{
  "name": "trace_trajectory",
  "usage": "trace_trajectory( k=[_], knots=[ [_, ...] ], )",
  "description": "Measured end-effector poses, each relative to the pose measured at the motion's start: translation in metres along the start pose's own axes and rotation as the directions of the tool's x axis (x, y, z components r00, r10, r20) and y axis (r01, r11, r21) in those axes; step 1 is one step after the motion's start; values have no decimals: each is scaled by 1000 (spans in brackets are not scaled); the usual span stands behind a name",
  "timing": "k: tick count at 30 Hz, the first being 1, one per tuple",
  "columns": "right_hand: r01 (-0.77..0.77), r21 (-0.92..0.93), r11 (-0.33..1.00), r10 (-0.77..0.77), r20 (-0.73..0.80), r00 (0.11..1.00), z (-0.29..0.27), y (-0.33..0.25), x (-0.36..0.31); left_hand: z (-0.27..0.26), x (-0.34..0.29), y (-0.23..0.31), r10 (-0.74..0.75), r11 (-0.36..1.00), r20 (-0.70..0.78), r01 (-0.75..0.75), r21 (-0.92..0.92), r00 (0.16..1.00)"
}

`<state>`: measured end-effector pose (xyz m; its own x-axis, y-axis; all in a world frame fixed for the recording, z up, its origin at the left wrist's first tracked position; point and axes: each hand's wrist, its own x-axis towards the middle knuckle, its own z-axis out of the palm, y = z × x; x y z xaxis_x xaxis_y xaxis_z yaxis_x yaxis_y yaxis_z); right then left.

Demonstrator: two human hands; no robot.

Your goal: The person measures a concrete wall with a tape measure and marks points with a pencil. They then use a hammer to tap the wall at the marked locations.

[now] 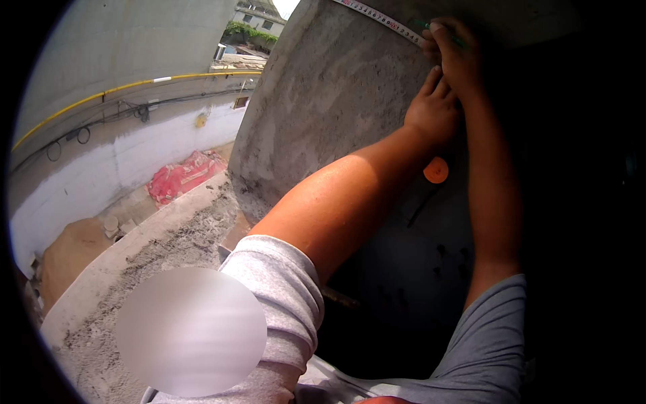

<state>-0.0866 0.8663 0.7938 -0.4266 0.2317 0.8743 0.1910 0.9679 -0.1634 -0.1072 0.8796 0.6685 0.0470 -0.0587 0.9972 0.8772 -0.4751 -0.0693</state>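
My right hand [459, 57] is at the top, against the rough grey concrete face [323, 101]. Its fingers are closed on a thin green pen-like stick [460, 42], which shows on both sides of the fingers. A white tape measure blade [380, 18] with dark and red marks runs along the concrete from the top edge to these fingers. My left hand [434, 114] lies just below, its visible fingers stretched up along the surface and partly behind my right wrist. Whether it touches the tape is hidden, and no tape case shows.
A round orange thing [436, 170] is below my left hand, with a thin dark stick [422, 205] beneath it. At left runs a rough concrete ledge [161, 249]; far below lie a red sheet [185, 176] and a brown heap [77, 259]. A yellow pipe [128, 85] crosses the opposite wall. Deep shadow covers the right.
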Motion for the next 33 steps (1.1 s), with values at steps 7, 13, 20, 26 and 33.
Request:
trace_trajectory(
  k=[7,13,20,26,33],
  knots=[
    [165,-450,878,-294,-233,927,-58,-2,-94,-1,2,2,-40,998,-58,38,-40,997],
    [-222,-347,911,92,-355,930,-71,30,-145,-12,6,8,-36,998,18,37,-41,999],
    [-418,67,906,415,-337,845,-49,58,-151,-14,7,2,20,999,87,-24,43,996],
    [-431,13,902,402,-390,829,-62,49,-155,-13,7,0,29,997,134,-38,66,991],
    [-538,-148,830,508,-197,839,-102,47,-167,-9,5,-1,24,991,180,-48,127,983]
  ],
)
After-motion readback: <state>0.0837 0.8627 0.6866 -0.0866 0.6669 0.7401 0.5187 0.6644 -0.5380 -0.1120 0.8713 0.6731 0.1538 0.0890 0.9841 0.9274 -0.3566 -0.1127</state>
